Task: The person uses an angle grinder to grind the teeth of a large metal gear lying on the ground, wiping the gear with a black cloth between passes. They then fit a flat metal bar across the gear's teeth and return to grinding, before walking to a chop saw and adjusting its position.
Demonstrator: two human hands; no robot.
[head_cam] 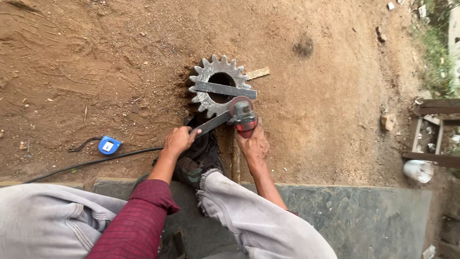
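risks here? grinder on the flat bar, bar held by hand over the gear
1. The left hand alone pins the flat bar near the angle grinder; a snag could kick the bar or disc toward bare fingers.
2. The shoe sits right under the cut, so sparks or a slip may reach it.
3. The black cable trails loose by the legs; a tug could jerk the right hand.

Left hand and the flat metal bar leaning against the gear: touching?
Touching. The head view shows the left hand closed around the lower end of the flat metal bar, whose upper end runs up to the gear.
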